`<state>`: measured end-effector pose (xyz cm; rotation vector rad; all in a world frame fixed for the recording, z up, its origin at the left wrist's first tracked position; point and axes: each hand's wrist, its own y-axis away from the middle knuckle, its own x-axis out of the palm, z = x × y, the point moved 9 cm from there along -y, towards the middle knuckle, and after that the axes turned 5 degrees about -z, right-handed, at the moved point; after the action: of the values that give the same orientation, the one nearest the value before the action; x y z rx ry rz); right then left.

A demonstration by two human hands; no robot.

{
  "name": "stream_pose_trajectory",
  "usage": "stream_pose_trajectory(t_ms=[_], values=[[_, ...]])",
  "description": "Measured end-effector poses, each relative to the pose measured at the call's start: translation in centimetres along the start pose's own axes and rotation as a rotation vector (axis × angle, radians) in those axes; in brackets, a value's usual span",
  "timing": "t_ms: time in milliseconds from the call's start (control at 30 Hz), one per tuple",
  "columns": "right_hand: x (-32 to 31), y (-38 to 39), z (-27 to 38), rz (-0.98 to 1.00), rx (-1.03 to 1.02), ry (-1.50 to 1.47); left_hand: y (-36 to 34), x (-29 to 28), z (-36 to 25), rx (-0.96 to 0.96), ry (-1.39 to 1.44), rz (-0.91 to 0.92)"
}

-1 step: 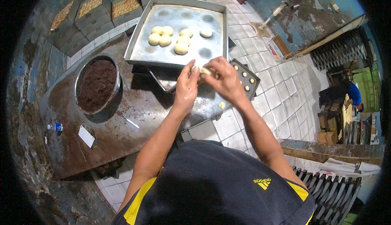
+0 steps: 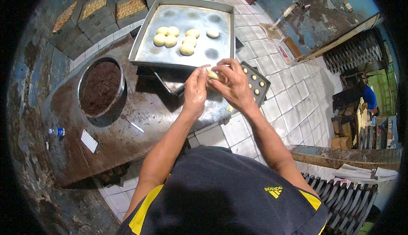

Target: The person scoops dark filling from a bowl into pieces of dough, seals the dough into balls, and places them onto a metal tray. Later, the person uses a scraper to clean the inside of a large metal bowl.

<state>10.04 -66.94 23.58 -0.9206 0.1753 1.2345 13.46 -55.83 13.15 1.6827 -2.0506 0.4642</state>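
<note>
My left hand [image 2: 195, 88] and my right hand [image 2: 231, 84] meet just below the front rim of a large metal tray [image 2: 138, 48], both pinched on a piece of pale dough [image 2: 212, 73]. Rounded dough balls [image 2: 187, 49] lie on that tray in clusters, with a single one [image 2: 212, 32] at the right. Partly hidden behind my right arm is a smaller dark tray [image 2: 267, 90] with several small dough pieces. A metal bowl [image 2: 122, 88] of dark brown crumbly mixture [image 2: 98, 86] stands to the left of my hands.
The worn metal table [image 2: 119, 145] holds a white thin utensil [image 2: 136, 125], a white flat rectangle [image 2: 89, 141] and a bottle [image 2: 57, 131]. Stacked boxes [image 2: 95, 18] line the back left. A person in blue [image 2: 369, 97] is at far right, near metal racks [image 2: 352, 52].
My fingers have shifted slightly around the dough piece. The big tray and its dough sit marginally further left in the picture; otherwise the scene looks the same.
</note>
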Motion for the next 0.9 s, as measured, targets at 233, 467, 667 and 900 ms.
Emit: stream_pose_trajectory(t_ms=[233, 467, 667, 900], values=[[4.6, 13.6, -3.5, -0.026, 0.538, -0.654, 7.8, -3.2, 2.7, 0.18, -0.428, -0.257], [13.2, 16.1, 1.4, 0.16, 0.563, -0.97, 15.5, -12.9, -1.1, 0.027, -0.316, -0.397], [26.8, 21.4, 10.6, 0.595, -0.235, -0.201, 25.0, -28.8, 5.4, -0.276, -0.641, -0.495], [44.9, 15.6, 6.9, 0.757, 0.131, -0.032, 25.8, -40.9, -3.5, -0.001, -0.68, -0.618]])
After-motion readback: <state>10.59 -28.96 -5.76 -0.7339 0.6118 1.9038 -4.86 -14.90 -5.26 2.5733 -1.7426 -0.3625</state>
